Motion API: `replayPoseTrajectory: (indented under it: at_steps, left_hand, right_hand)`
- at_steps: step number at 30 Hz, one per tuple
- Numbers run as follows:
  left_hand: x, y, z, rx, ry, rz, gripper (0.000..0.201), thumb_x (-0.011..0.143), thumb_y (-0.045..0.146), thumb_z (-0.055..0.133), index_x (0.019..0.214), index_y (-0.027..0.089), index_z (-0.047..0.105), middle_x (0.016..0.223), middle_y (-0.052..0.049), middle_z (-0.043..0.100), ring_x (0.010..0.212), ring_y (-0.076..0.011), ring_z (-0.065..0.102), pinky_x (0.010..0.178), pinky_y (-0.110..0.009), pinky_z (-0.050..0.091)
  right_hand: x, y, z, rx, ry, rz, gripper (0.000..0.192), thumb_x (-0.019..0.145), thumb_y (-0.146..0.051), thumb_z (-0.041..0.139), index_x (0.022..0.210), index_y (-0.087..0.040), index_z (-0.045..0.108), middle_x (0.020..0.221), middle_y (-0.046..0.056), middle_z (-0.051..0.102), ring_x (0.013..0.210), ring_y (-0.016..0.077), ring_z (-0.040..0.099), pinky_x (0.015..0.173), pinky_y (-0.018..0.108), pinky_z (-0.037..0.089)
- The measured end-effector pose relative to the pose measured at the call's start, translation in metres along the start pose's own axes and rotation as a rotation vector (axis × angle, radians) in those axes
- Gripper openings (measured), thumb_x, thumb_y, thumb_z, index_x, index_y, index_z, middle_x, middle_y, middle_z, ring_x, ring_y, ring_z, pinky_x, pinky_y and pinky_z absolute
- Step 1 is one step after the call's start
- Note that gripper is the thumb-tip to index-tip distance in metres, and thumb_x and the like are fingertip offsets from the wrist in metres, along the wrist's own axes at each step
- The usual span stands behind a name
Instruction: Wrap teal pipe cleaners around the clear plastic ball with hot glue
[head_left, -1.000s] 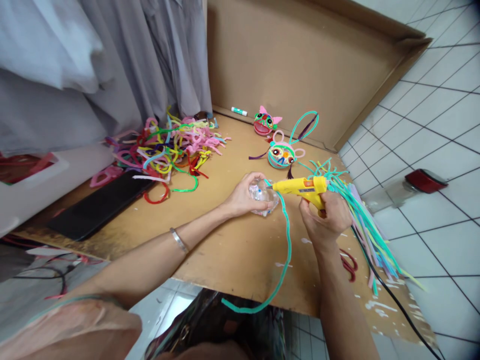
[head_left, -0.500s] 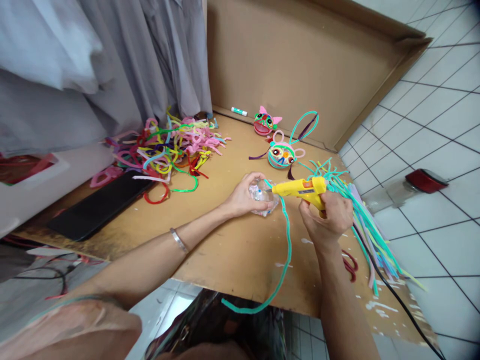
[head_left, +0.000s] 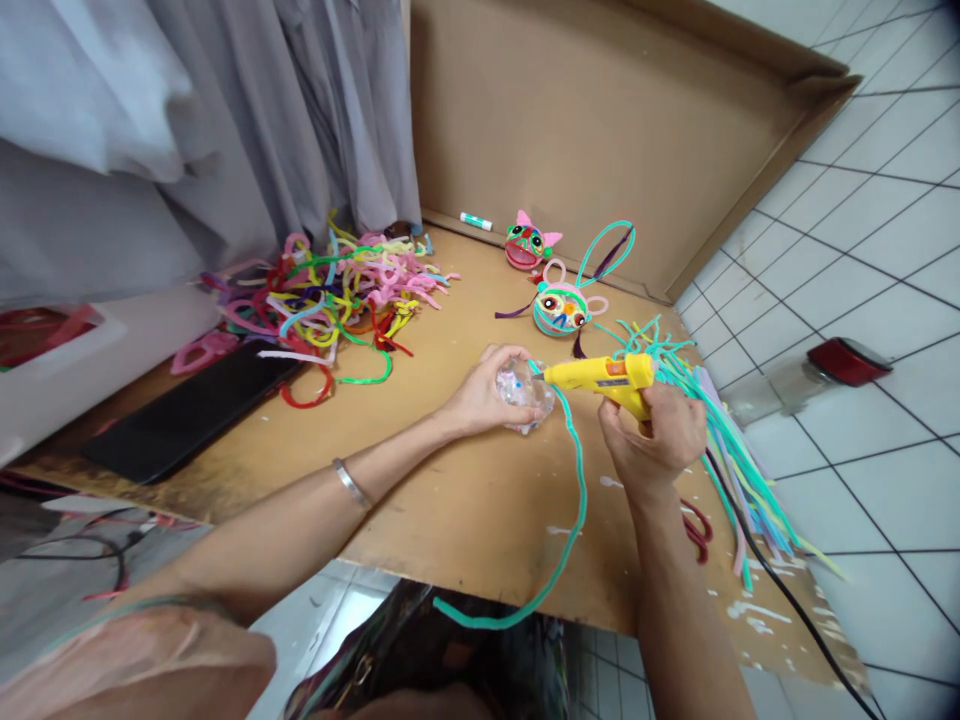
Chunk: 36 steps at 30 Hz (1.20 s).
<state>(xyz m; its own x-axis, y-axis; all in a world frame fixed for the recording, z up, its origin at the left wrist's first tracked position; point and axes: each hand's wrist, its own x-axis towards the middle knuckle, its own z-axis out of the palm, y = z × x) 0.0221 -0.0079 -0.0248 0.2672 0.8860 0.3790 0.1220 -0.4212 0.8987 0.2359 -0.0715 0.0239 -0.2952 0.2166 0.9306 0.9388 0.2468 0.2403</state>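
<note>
My left hand point(head_left: 487, 393) is closed round a clear plastic ball point(head_left: 523, 392) with small bits showing inside it. A long turquoise pipe cleaner point(head_left: 579, 485) runs from the ball's upper right side and curves down past the table's front edge. My right hand point(head_left: 664, 435) grips a yellow hot glue gun point(head_left: 600, 374) by its handle. Its nozzle points left, at the ball where the pipe cleaner lies; whether the tip touches I cannot tell. Behind the ball sits a decorated animal-face ball point(head_left: 561, 308) with pink loop ears and a turquoise loop.
Mixed pipe cleaners point(head_left: 352, 290) are heaped at the left beside a black phone-like slab point(head_left: 195, 410). Turquoise and pastel pipe cleaners point(head_left: 739, 470) lie at right, near red-handled scissors point(head_left: 697, 530) and a black cord point(head_left: 787, 590). A second face ball point(head_left: 527, 245) and glue stick point(head_left: 476, 221) stand behind.
Both hands keep almost the same pose, with the glue gun's nozzle still at the ball. The whole view has shifted very slightly.
</note>
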Motion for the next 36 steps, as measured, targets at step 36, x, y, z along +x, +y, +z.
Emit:
replayPoseTrajectory:
  at_steps: [36]
  left_hand:
    - [0.0026, -0.0045, -0.0015, 0.128, 0.039, 0.091, 0.070, 0.051, 0.035, 0.087, 0.114, 0.022, 0.058, 0.112, -0.005, 0.058, 0.104, -0.0237, 0.058, 0.094, -0.040, 0.049]
  right_hand:
    - [0.0000, -0.0006, -0.0023, -0.046, -0.034, -0.001, 0.017, 0.074, -0.018, 0.064, 0.086, -0.022, 0.053, 0.064, -0.003, 0.058, 0.056, 0.0137, 0.052, 0.063, 0.029, 0.037]
